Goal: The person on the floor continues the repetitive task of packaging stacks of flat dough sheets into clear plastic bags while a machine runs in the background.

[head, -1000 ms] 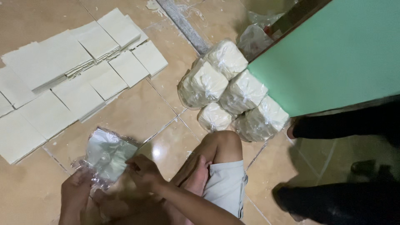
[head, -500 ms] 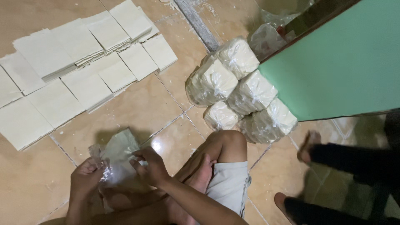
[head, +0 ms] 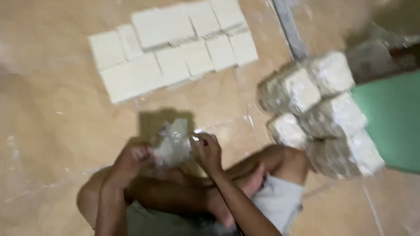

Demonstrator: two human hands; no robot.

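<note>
I sit cross-legged on a tan tiled floor. My left hand (head: 131,158) and my right hand (head: 208,148) both grip a crumpled clear plastic bag (head: 173,142) held between them, just above my knees. The picture is blurred, so what the bag holds is unclear. Farther out on the floor lie several flat white rectangular blocks (head: 175,48) laid side by side in rows.
A heap of clear bags packed with white blocks (head: 319,109) is stacked at the right, against a green panel (head: 393,118). A grey strip (head: 288,26) runs across the floor at the top. My bent knee (head: 280,159) is close to the heap.
The view has swung right and down, so the white blocks and packed bags now sit more central. My hands have stayed on the plastic bag, closer together. The other person's feet are out of view.
</note>
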